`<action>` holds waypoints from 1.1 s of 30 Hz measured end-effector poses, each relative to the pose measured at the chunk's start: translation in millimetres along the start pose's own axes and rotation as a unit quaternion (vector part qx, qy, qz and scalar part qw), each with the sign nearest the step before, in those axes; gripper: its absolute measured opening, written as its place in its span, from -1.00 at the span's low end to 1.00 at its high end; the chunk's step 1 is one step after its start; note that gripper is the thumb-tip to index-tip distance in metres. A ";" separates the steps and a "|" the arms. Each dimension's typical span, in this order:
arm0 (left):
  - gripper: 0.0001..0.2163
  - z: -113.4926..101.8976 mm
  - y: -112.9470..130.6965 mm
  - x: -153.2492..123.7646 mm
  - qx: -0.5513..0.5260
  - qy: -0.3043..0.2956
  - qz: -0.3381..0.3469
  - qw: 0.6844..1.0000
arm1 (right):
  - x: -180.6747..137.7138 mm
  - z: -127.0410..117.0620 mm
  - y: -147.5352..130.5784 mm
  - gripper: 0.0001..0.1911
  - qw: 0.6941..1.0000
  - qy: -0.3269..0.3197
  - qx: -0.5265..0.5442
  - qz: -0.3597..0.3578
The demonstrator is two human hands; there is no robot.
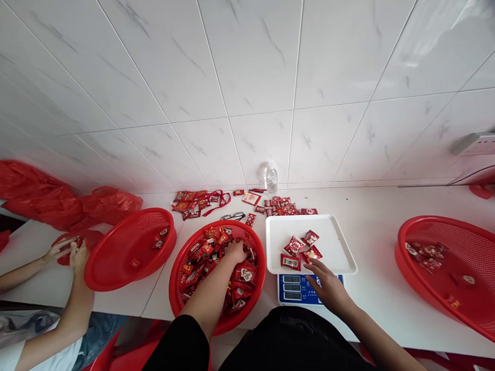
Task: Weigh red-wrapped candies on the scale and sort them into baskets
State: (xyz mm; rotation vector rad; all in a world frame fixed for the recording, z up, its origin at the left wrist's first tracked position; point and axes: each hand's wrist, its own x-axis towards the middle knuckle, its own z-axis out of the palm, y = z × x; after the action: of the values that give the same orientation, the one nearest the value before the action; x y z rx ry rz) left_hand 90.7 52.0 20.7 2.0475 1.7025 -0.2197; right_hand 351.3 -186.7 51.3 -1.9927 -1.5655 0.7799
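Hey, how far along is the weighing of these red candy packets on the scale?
Done: a handful of packets lie on the white tray on top of the blue scale. In hand: the left hand digs into the middle red basket, while the right hand reaches to the tray's front edge beside the packets. Left: that basket is heaped with packets, so most remain unweighed.
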 end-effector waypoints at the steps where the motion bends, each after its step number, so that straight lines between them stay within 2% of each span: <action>1: -0.53 0.2 0.3 1.6 0.004 -0.005 0.006 1.000 | 0.1 0.0 0.1 -0.58 1.000 0.001 0.001 -0.001; 7: -0.74 -3.8 -6.7 13.7 -0.014 -0.014 0.036 0.999 | -1.9 0.6 3.5 -0.58 1.000 0.007 0.003 -0.007; 13: -0.97 -12.1 -10.4 17.5 -0.102 -0.011 0.054 0.993 | -5.1 -1.2 4.1 -0.58 1.000 0.002 0.003 0.004; 22: -0.86 -52.1 -3.0 -7.0 -0.236 0.059 0.102 0.965 | -6.5 -8.2 3.1 -0.59 1.000 0.005 0.011 0.017; 24: -0.82 -60.8 5.0 -15.8 -0.301 0.058 0.103 0.946 | -5.1 -8.8 4.0 -0.59 1.000 0.004 0.010 0.017; 29: -0.73 -72.9 42.6 -38.1 -0.429 -0.019 0.129 0.894 | -0.8 -12.2 3.2 -0.61 1.000 0.005 0.015 0.008; 33: -0.75 -75.5 74.1 -50.2 -0.437 -0.038 0.125 0.890 | 0.5 -17.4 2.2 -0.61 1.000 0.009 0.019 0.011</action>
State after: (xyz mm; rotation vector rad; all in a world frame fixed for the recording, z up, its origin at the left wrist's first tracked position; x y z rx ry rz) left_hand 138.1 32.1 125.9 1.4943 1.1393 0.4706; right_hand 364.9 -187.2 62.3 -1.9872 -1.5114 0.7916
